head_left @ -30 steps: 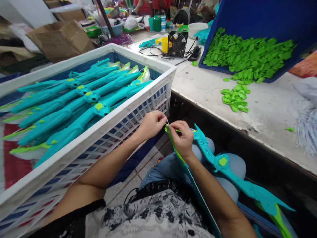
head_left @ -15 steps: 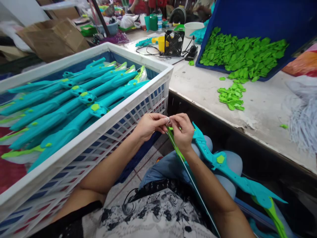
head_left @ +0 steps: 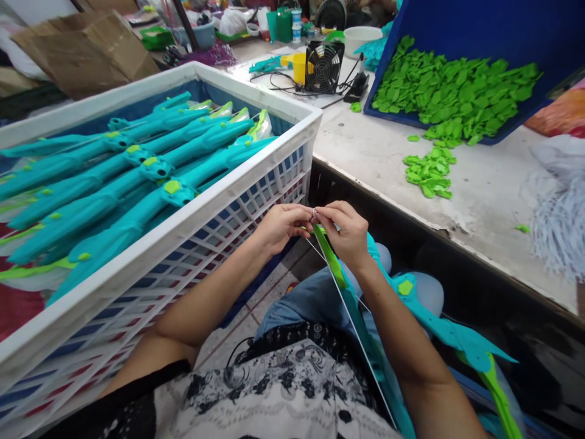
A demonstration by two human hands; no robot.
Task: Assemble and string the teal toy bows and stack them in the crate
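Note:
My left hand (head_left: pixel 286 227) and my right hand (head_left: pixel 348 235) meet in front of me, fingertips pinched on a small loop of white cord (head_left: pixel 314 213). Just beneath the fingers is the bright green tip (head_left: pixel 331 259) of a teal plastic piece that looks like a toy bow (head_left: pixel 441 332). It lies across my lap, partly behind my right forearm. A thin white string runs from the fingers down along it toward my body. Whether the loop is knotted around the tip is hidden by my fingers.
On my left stands a white plastic crate (head_left: pixel 292 161) holding several teal bows (head_left: pixel 119 201). A blue bin (head_left: pixel 461 30) lies tipped on the worktable (head_left: pixel 361 155), green pieces (head_left: pixel 457 91) spilling out. A small black fan (head_left: pixel 323 67) stands behind, and white strings (head_left: pixel 560 219) lie at right.
Both hands remain at the cord, the right fingers straightening and shifting slightly right. The green tip has turned and shows more plainly below the hands. The view has shifted a little.

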